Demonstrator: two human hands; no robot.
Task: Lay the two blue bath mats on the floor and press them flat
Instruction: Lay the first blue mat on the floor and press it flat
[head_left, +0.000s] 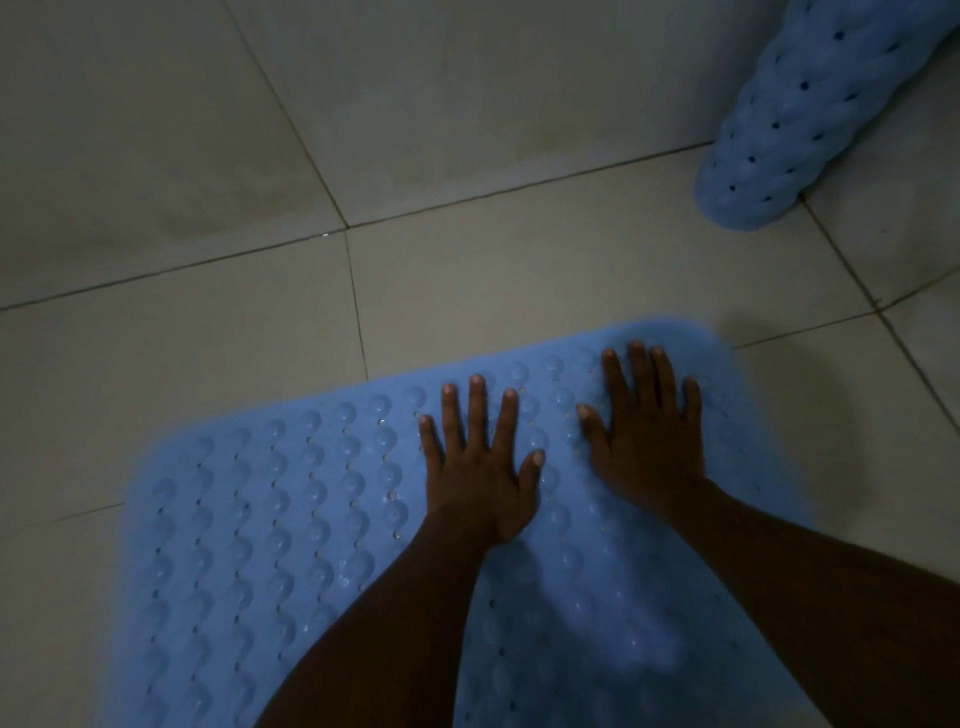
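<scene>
Pretty dim lighting, so fair warning. Looking down at a tiled floor (208, 338), pale tiles with dark grout lines (358, 312).

Near and centre: one blue bath mat (260, 545), unrolled on the tiles, rows of round bumps and little holes facing up. Far edge and left edge both in view, near end cut off by the frame.

Left hand (478, 467) palm-down on the mat near its far edge, fingers straight and spread wide, gripping nothing, just laid flat on it. Right hand (649, 431) just to the right of it, same deal: flat on the mat by the far right corner, fingers straight and closer together, thumb out to the left, holding nothing. Hands close together but not touching.

Right part of the mat blurry, so hard to say whether fully flat against the floor there.

Far right: second blue mat (800, 119), rolled into a tube, lower end on the tiles, the rest running up out of the frame. Well apart from both hands and from the unrolled one.
</scene>
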